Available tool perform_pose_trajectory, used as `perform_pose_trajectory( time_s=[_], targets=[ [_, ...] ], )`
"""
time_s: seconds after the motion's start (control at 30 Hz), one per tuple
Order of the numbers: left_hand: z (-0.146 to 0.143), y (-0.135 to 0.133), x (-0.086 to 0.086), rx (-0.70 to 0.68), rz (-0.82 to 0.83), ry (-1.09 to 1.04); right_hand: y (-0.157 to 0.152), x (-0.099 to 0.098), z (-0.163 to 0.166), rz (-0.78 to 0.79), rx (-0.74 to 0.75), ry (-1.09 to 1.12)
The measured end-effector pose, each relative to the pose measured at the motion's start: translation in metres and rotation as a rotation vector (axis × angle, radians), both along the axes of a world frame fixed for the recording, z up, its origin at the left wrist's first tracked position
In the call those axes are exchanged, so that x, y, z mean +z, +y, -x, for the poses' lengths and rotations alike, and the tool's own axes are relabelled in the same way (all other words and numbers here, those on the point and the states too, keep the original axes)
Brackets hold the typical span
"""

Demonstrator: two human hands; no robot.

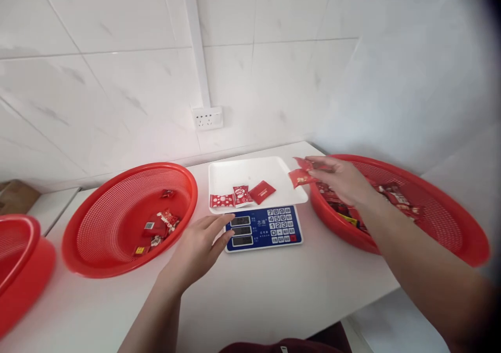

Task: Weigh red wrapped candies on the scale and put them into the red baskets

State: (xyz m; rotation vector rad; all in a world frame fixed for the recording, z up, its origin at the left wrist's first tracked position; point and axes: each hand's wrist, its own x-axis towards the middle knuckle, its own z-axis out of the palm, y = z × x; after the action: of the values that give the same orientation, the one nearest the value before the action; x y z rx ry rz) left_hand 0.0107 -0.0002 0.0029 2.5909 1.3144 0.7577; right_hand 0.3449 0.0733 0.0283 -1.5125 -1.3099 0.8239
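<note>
My right hand (341, 178) pinches red candy packets (302, 177) above the right edge of the white weighing tray (250, 169). Three red wrapped pieces lie along the tray's front: a polka-dot packet (222, 201), a patterned packet (242, 195) and a plain red packet (262, 191). Below the tray is the scale's blue keypad panel (270, 228). My left hand (203, 246) rests at the panel's left side, fingers stretched out near the small displays (241, 231), holding nothing.
A red mesh basket (105, 207) on the left holds several wrapped sweets (160, 225). Another red basket (438, 233), under my right arm, has more sweets. A further red basket (23, 259) stands at the far left. The tiled wall has a socket (207, 118); a cardboard box (18, 200) sits left.
</note>
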Motion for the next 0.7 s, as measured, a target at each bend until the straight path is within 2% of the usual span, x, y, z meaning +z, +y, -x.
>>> perform_pose_trajectory(
  time_s=[0.17,0.3,0.4,0.5,0.6,0.7],
  targets=[
    [0.003,-0.003,0.004,-0.011,-0.018,-0.008,0.016,-0.031,0.07,-0.123,0.188,-0.151],
    [0.005,-0.004,0.007,0.008,-0.016,-0.005,0.023,-0.05,0.093,-0.21,0.256,-0.284],
    [0.006,-0.004,0.008,0.021,-0.002,-0.001,0.02,-0.053,0.092,-0.185,0.204,-0.286],
    [0.009,-0.003,0.008,0.031,0.005,-0.002,0.011,-0.051,0.083,-0.175,0.065,-0.179],
    [0.011,-0.003,0.009,0.043,0.006,-0.019,-0.004,-0.051,0.069,-0.199,-0.047,0.022],
    [0.005,-0.005,0.007,-0.01,0.044,-0.073,-0.03,-0.058,0.059,-0.159,-0.03,0.248]
  ],
)
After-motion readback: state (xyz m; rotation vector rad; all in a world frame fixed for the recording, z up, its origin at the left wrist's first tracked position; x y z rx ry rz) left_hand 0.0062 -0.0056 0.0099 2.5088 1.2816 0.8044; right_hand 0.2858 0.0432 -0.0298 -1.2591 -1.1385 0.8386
